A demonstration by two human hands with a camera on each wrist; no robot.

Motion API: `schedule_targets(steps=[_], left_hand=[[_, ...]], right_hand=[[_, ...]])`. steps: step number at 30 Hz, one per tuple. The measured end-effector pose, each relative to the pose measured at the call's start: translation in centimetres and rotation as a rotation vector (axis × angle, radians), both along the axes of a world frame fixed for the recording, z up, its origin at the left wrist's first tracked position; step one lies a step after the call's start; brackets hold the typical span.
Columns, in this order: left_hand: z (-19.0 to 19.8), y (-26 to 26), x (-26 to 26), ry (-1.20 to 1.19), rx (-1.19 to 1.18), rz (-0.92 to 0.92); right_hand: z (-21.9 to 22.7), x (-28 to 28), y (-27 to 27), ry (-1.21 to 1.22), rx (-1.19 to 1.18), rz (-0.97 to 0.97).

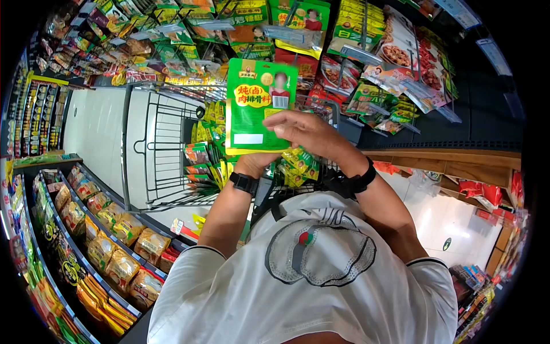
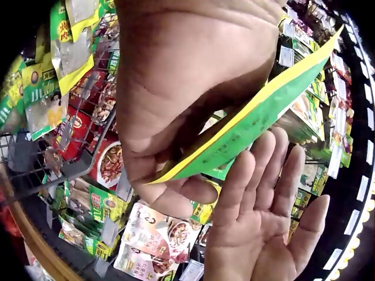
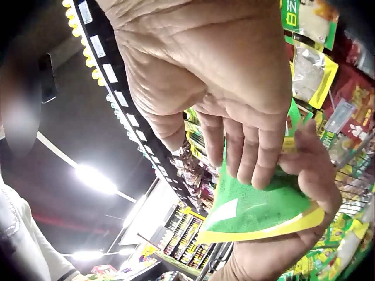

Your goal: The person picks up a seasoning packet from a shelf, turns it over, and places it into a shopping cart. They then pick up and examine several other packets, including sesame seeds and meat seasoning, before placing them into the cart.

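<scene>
A green seasoning packet with a yellow border, red and yellow lettering and a barcode is held up over the shopping cart. My left hand grips its lower edge; in the left wrist view the thumb and fingers of that hand are on either side of the packet. My right hand lies across the packet's lower right part. In the right wrist view the fingers of that hand are fairly straight and overlap the green face of the packet.
Similar green and yellow packets lie in the cart. Hanging packets fill the dark rack ahead. To the left stands a low shelf with bagged goods. Pale floor shows beyond the cart.
</scene>
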State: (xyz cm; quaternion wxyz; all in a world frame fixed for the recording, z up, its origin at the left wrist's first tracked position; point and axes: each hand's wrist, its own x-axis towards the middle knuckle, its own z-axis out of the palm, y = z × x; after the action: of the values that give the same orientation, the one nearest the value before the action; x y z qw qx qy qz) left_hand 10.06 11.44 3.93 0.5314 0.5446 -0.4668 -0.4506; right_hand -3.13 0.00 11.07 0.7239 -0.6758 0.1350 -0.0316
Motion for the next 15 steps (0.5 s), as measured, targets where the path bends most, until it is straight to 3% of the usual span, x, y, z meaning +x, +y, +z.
schedule_targets(steps=[3, 5, 7, 10, 13, 15], left_hand=[[-1.8, -0.2, 1.1, 0.027, 0.020, -0.016], [-4.7, -0.7, 1.7, 0.465, 0.075, 0.088], [-5.1, -1.3, 2.4, 0.949, 0.204, 0.194], [-5.4, -2.8, 3.4, 0.467, 0.213, 0.411], [-5.4, -4.1, 4.5, 0.139, 0.254, 0.572], [-5.1, -5.3, 5.0, 0.004, 0.177, 0.584]], right_hand=[[-2.3, -0.1, -0.5, -0.039, 0.137, -0.055], [-2.7, -0.1, -1.0, -0.032, 0.161, -0.127], [-3.0, 0.0, -1.5, -0.030, 0.173, -0.208], [-4.1, -0.1, -2.8, -0.025, 0.115, -0.303], [-5.0, 0.1, -4.2, -0.011, 0.062, -0.369], [-5.8, 0.4, -5.0, 0.017, -0.016, -0.495]])
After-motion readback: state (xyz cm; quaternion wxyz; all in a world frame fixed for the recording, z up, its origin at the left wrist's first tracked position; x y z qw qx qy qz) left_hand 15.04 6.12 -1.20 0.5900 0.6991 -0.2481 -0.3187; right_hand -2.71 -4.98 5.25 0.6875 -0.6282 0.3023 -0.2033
